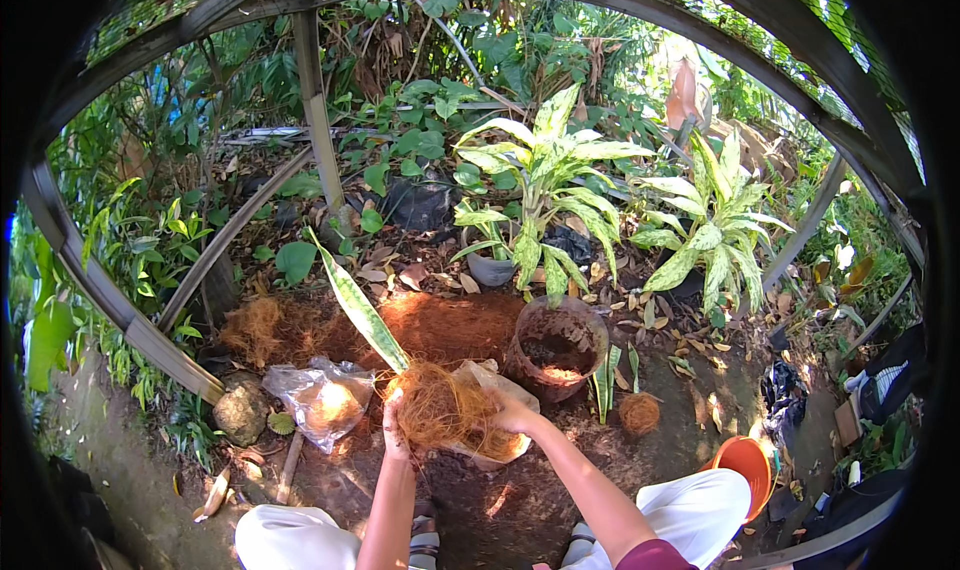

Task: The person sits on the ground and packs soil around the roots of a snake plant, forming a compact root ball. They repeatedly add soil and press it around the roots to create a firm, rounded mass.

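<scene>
Between my hands is a loose ball of brown coconut fibre (435, 405) with a variegated snake plant leaf (360, 311) standing tilted out of its top left. My left hand (394, 426) cups the ball from the left side. On the right, my right hand (511, 412) grips fibre at the ball's edge, its fingertips partly hidden in the strands. Behind and below the ball lies an opened pale plastic bag (517, 391) with more fibre in it. The base of the leaf is hidden inside the fibre.
A clear plastic bag of fibre (330, 405) lies left, near a rock (241, 409). Beyond my hands stand a worn pot (559, 345) and a reddish coir heap (450, 322). A wrapped fibre ball (640, 412), an orange bucket (742, 469) and leafy potted plants (540, 172) are to the right.
</scene>
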`<state>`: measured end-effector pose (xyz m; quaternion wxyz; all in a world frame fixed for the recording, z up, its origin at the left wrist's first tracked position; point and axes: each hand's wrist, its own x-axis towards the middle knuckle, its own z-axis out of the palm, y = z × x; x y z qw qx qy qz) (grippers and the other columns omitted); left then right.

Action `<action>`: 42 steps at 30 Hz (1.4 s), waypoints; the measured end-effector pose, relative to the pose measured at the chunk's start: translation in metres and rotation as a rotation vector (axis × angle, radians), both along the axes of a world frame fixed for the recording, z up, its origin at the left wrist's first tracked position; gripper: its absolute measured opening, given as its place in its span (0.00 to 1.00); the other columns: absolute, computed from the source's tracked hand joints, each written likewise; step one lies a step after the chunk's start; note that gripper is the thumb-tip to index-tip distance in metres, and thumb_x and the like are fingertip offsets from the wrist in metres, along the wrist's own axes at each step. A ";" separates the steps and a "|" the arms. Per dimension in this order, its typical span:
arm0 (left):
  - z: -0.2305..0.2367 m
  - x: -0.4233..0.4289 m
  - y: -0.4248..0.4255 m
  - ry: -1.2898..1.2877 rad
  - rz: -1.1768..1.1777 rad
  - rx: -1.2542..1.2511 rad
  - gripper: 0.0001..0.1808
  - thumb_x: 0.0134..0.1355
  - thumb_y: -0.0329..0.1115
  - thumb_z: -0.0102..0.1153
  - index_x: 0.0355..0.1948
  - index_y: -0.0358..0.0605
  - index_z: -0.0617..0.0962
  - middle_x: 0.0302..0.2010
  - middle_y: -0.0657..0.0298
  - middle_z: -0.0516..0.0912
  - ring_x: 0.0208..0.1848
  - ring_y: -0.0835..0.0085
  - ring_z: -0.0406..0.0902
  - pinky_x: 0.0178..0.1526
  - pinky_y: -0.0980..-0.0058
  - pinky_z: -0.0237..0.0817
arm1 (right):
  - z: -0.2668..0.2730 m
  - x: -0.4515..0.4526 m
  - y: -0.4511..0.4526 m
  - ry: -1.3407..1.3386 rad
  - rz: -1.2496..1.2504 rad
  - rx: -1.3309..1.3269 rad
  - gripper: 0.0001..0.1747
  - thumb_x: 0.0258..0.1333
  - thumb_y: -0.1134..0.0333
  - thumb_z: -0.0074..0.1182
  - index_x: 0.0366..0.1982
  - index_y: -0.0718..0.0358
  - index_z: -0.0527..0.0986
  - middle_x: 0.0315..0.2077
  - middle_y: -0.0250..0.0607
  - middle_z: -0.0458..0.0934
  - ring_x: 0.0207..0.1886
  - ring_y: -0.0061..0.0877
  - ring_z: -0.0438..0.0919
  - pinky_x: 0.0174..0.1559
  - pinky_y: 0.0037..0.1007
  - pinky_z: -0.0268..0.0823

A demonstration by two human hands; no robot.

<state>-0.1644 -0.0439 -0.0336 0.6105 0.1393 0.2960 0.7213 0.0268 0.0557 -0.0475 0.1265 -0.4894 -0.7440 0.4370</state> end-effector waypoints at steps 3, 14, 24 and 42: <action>0.003 0.004 0.004 -0.023 0.027 0.045 0.32 0.61 0.57 0.42 0.57 0.44 0.69 0.52 0.55 0.75 0.52 0.58 0.73 0.51 0.55 0.69 | -0.008 -0.005 0.002 -0.055 -0.093 -0.125 0.40 0.43 0.75 0.58 0.61 0.60 0.59 0.52 0.47 0.70 0.52 0.33 0.70 0.52 0.32 0.62; 0.036 0.031 0.018 -0.363 0.027 0.047 0.25 0.62 0.52 0.44 0.51 0.45 0.73 0.48 0.57 0.77 0.48 0.60 0.75 0.50 0.55 0.70 | 0.045 0.040 -0.025 0.829 -0.047 -0.102 0.54 0.33 0.63 0.72 0.62 0.55 0.52 0.60 0.44 0.60 0.63 0.36 0.60 0.65 0.41 0.51; 0.034 0.084 0.031 -0.431 -0.103 -0.082 0.28 0.63 0.54 0.42 0.55 0.44 0.70 0.54 0.58 0.74 0.54 0.62 0.72 0.59 0.61 0.63 | 0.043 0.004 -0.049 0.869 -0.108 0.306 0.63 0.32 0.57 0.75 0.64 0.67 0.47 0.62 0.47 0.55 0.64 0.33 0.58 0.64 0.35 0.52; 0.045 0.105 0.051 -0.490 -0.223 0.005 0.31 0.61 0.59 0.41 0.54 0.46 0.71 0.54 0.56 0.74 0.52 0.59 0.73 0.57 0.57 0.65 | 0.072 0.045 -0.020 1.092 -0.010 0.202 0.70 0.27 0.47 0.74 0.66 0.65 0.43 0.65 0.48 0.49 0.67 0.35 0.53 0.67 0.38 0.46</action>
